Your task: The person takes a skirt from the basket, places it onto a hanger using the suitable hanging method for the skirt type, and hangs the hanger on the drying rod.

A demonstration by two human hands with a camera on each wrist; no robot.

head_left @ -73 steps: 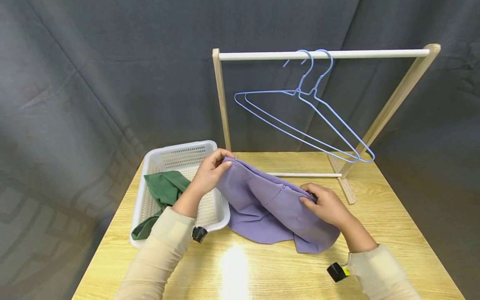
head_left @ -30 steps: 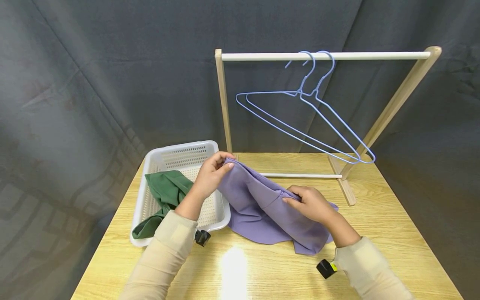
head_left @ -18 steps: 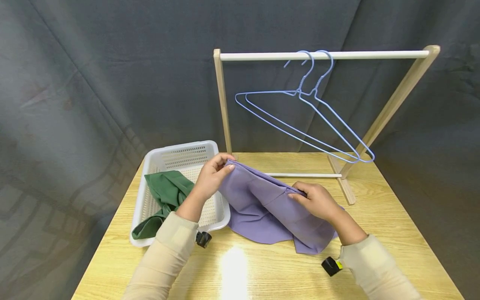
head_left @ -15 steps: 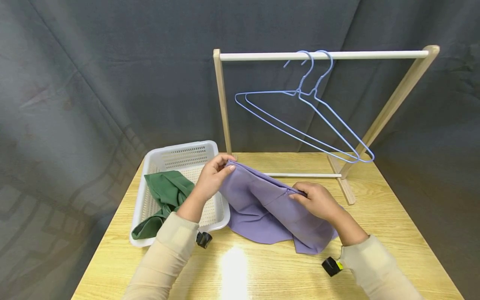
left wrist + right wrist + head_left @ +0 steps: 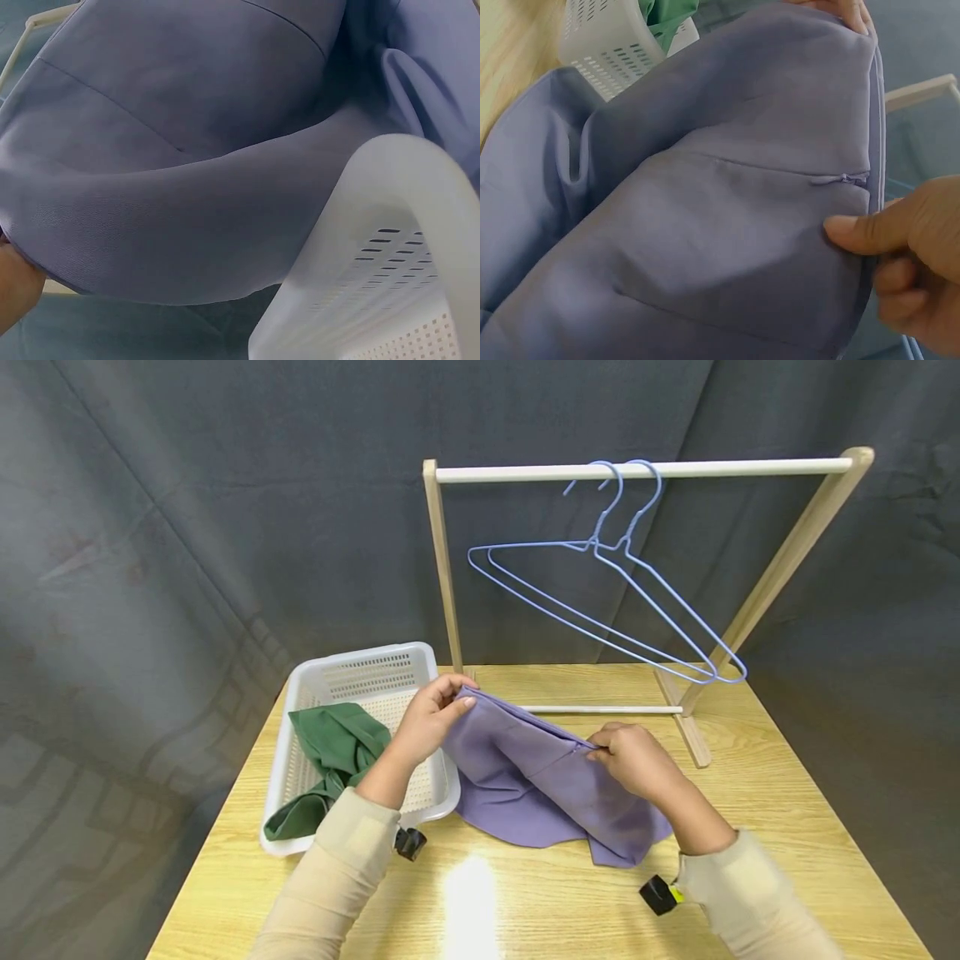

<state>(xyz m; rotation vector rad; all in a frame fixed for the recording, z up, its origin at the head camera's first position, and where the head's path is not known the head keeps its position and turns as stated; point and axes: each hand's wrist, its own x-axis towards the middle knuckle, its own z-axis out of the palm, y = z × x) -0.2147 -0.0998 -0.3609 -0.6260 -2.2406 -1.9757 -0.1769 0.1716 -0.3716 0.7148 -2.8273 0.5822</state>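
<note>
A purple skirt (image 5: 525,777) hangs between both hands, its lower part draped on the table. At its upper left corner, my left hand (image 5: 429,718) pinches the waist edge between thumb and fingers. Further right along that edge, my right hand (image 5: 637,764) pinches the fabric, thumb on the near side. The right wrist view shows a small zipper pull (image 5: 844,180) at the waist, just beside the right thumb (image 5: 851,231). Seams or darts run down from the edge. Only part of the left hand (image 5: 16,289) shows in the left wrist view.
A white perforated basket (image 5: 442,797) stands at the left with a green garment (image 5: 341,739) in it. Behind the skirt is a wooden rack with a white rail (image 5: 510,474). Two blue hangers (image 5: 600,531) hang from it, above the wooden table (image 5: 585,910).
From the skirt's right end, the right hand has moved left along the waist edge to near the zipper. The left hand has shifted slightly down and right, still pinching its corner.
</note>
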